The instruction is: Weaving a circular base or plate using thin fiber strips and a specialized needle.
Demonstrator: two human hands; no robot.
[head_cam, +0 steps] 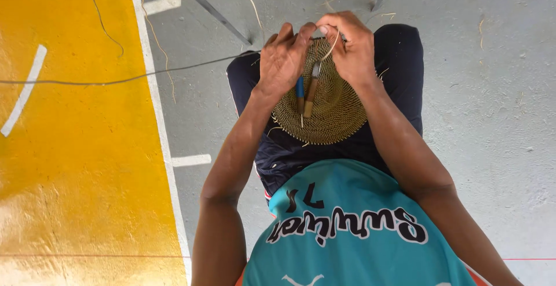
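Note:
A round woven disc (333, 109) of tan fibre rests on my lap, over dark shorts. My left hand (281, 60) grips its far edge from the left, fingers curled over the rim. My right hand (350, 46) pinches a thin pale fibre strand (333, 46) that loops at the same edge. Two small tools lie on the disc below my hands: one with a blue handle (300, 89), one with a wooden handle and metal tip (311, 92). The rim under my fingers is hidden.
I sit over a grey concrete floor (492, 101) with a yellow painted zone (75, 147) and white lines on the left. A thin dark cord (116, 80) crosses the floor. Metal legs (208, 8) stand ahead, and loose fibre strands (252, 2) lie scattered.

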